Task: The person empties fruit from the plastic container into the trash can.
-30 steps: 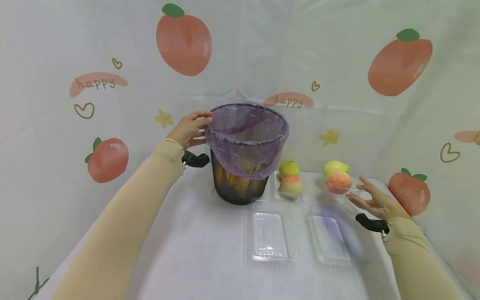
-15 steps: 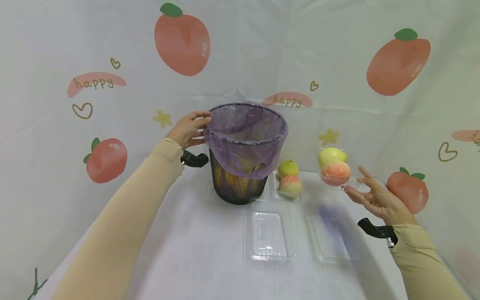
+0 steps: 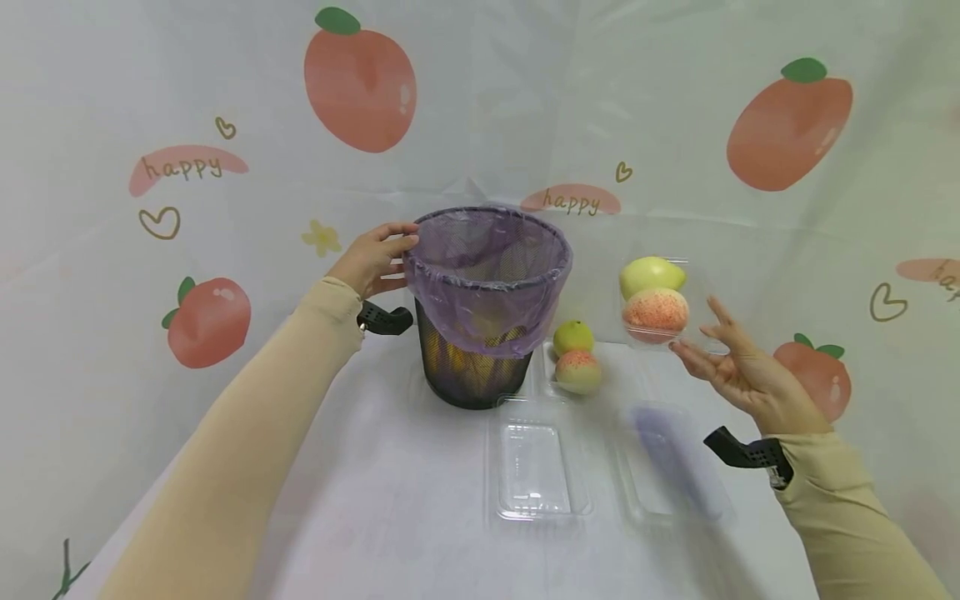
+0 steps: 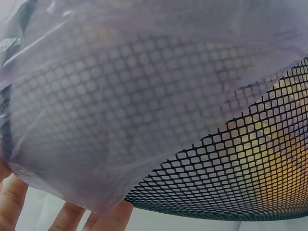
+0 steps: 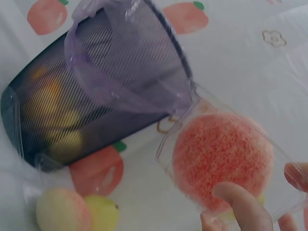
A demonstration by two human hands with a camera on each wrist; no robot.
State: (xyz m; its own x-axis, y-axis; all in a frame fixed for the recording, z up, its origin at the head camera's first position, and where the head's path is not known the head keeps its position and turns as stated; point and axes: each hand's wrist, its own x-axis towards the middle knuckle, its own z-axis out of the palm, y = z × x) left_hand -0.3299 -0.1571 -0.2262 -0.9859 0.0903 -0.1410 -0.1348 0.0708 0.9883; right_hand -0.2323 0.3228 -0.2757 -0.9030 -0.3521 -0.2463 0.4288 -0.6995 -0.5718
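Observation:
My left hand grips the upper left rim of a black mesh wastebasket with a purple bin liner folded over its edge. In the left wrist view my fingertips lie against the liner. My right hand holds a clear plastic box tilted up off the table, right of the wastebasket. In it sit a red-speckled peach and a yellow-green fruit. The right wrist view shows my thumb across the box in front of the peach.
Right of the wastebasket, a clear tray bears a pale peach and a yellow-green fruit. Two clear plastic trays lie nearer on the white table. Yellow-orange things show through the basket's mesh. A fruit-printed white sheet hangs behind.
My right hand has lifted the box with its two fruits up off the table and slightly left, tilting it. My left hand has stayed on the wastebasket rim.

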